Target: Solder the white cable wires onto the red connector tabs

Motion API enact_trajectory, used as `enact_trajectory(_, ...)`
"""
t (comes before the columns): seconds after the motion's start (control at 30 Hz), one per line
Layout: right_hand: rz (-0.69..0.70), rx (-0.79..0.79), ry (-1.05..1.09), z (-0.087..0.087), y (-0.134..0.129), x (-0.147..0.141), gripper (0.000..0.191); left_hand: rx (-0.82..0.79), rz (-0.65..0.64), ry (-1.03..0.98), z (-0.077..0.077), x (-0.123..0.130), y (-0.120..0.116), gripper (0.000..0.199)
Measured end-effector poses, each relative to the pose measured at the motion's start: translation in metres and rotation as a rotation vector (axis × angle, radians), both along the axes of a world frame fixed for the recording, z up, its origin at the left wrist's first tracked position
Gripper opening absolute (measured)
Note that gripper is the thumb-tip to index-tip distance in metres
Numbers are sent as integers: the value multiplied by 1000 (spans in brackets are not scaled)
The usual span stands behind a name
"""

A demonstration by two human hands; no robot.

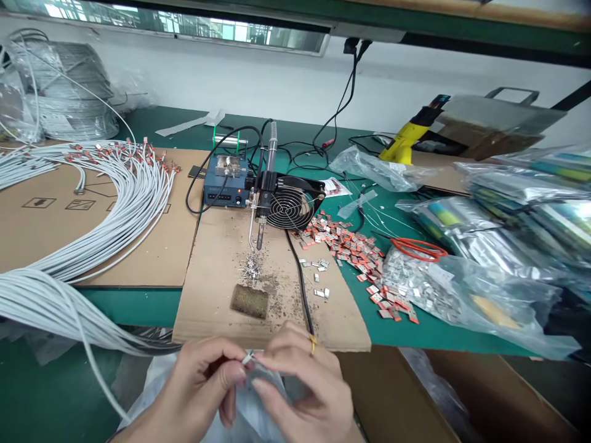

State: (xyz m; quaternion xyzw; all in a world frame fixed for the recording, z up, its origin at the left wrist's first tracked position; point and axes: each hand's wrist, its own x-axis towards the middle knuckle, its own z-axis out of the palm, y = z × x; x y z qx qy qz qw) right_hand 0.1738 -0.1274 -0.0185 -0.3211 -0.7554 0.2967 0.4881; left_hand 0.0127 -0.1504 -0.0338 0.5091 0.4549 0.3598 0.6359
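Both hands meet at the bottom centre, just in front of the cardboard sheet's edge. My left hand pinches a small pale piece between thumb and forefinger. From the other side, my right hand has its fingertips at the same piece, with thumb and forefinger a little apart; a yellow ring is on one finger. Whether the right fingers grip it is hard to tell. Beyond the hands lie a brown sponge and some small metal connector shells on the cardboard.
A blue soldering station, an upright iron in a stand and a round fan stand behind. White cables spread at left. Orange-and-silver parts and plastic bags lie at right.
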Motion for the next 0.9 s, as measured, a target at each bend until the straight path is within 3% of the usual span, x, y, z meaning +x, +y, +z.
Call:
enact_trajectory(0.13, 121, -273, -117, 10, 6, 11, 8, 49, -91, 81, 6, -4, 3, 53)
enact_trajectory(0.27, 180, -328, -184, 16, 9, 14, 6, 189, -164, 180, 8, -4, 3, 54)
enact_trajectory(0.43, 231, -395, -223, 23, 11, 19, 12, 155, -227, 152, 13, -6, 5, 54)
enact_trajectory(0.53, 260, -460, -46, 18, 9, 16, 19, -7, -235, 18, 17, -1, 7, 57)
enact_trajectory(0.63, 269, -564, 322, 4, 3, 3, 28, -194, -245, -150, 20, 6, 9, 56)
enact_trajectory(0.73, 295, -663, 660, -14, -4, -13, 33, -252, -247, -275, 18, 9, 10, 53)
enact_trajectory(0.9, 344, -749, 789, -27, -6, -23, 38, -296, -258, -334, 11, 6, 11, 48)
